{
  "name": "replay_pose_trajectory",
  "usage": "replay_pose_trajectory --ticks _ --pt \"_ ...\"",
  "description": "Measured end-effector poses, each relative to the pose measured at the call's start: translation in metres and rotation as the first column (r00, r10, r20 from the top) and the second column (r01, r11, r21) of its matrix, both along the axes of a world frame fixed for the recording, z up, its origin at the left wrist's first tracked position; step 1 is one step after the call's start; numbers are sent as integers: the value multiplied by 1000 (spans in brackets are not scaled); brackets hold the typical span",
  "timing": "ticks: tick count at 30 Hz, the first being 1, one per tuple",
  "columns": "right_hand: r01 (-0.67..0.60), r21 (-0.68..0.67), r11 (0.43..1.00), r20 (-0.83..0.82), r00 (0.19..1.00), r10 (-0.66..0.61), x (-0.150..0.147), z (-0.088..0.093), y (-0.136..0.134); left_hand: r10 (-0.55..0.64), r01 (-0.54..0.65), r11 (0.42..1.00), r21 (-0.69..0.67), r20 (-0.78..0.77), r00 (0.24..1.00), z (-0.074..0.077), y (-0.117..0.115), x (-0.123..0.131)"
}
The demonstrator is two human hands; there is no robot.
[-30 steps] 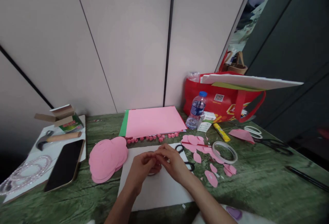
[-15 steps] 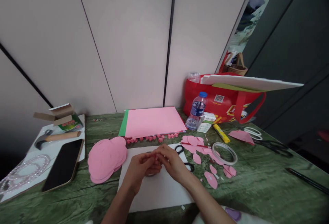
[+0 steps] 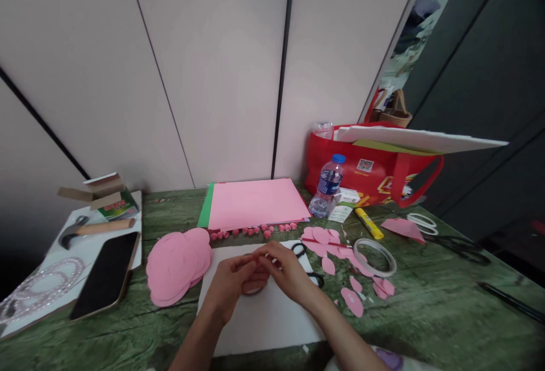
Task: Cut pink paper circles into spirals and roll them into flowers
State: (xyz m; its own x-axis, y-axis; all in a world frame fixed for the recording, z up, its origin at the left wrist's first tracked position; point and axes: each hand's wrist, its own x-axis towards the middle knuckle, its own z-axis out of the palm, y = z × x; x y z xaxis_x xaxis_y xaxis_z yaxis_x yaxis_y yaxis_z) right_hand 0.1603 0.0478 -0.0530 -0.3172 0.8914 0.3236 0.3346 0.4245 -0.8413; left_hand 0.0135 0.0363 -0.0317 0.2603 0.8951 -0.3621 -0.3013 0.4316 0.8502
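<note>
Left hand (image 3: 232, 277), right hand (image 3: 286, 273): fingertips together, pinching a pink bit (image 3: 255, 258), mostly hidden | Beyond hands: row of buds (image 3: 267, 234), seemingly finished | Left of them: cutouts (image 3: 172, 269), apparently unworked; right: petals (image 3: 327, 265), likewise

Our L hand (image 3: 232, 283) & R hand (image 3: 287, 272) meet above the white sheet (image 3: 266, 328); we've room to pass over its near part. Beyond its far edge we'd hit pink balls (image 3: 267, 234), then a tall bottle (image 3: 327, 186). R side: blk scissors (image 3: 315, 274) just beside, then petals (image 3: 352, 303) & tape roll (image 3: 378, 272); past those, wide tabletop (image 3: 434, 303) up to the pen (image 3: 511, 301). L side: paper stack (image 3: 176, 269) blocks; narrow gap btwn it & phone (image 3: 106, 274).
</note>
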Motion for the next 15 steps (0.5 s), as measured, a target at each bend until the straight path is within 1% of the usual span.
replay_pose_trajectory --ticks 8,15 --pt "37 5 999 -26 999 -37 0 -3 3 -36 36 999 10 30 999 -5 2 -1" --pt "27 -10 1000 -55 998 -28 -1 1 -3 -7 8 1000 -10 63 998 -4 1 -2"
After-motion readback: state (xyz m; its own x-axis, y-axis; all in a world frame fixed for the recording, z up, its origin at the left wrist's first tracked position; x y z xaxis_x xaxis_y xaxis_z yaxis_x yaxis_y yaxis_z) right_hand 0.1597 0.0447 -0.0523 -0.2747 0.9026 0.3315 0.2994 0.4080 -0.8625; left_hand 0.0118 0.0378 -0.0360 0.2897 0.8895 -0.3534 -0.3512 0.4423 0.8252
